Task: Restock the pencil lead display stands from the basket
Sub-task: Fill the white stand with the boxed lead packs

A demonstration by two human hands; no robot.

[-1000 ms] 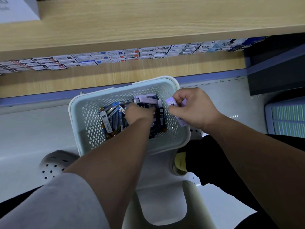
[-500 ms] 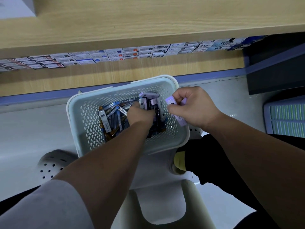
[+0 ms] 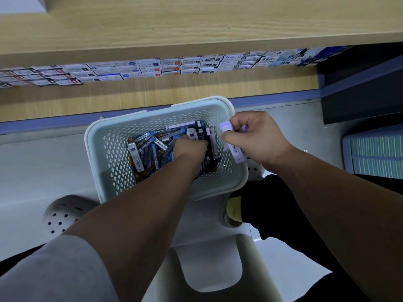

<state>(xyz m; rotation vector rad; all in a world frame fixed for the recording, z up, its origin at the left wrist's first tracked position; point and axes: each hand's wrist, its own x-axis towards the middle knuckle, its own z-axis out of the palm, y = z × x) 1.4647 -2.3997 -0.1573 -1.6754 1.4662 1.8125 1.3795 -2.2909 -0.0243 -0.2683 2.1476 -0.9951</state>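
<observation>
A pale perforated basket (image 3: 109,149) sits on the floor below a wooden shelf. Several pencil lead cases (image 3: 150,149) lie piled inside it, blue, black and lilac. My left hand (image 3: 189,148) reaches down into the pile with its fingers buried among the cases, so what it holds is hidden. My right hand (image 3: 255,138) hovers over the basket's right rim and grips a few lilac lead cases (image 3: 233,149). A row of boxed lead packs (image 3: 170,66) lines the shelf above.
A white stool (image 3: 218,271) stands under me at the bottom. White perforated shoes (image 3: 61,214) flank the basket, and a dark trouser leg (image 3: 283,203) lies at the right. A dark cabinet (image 3: 359,92) and a ribbed crate (image 3: 375,153) stand at the far right.
My left hand has dug and shifted among the cases in the basket, stirring the lilac ones near the far side. My right hand has stayed over the rim with its cases.
</observation>
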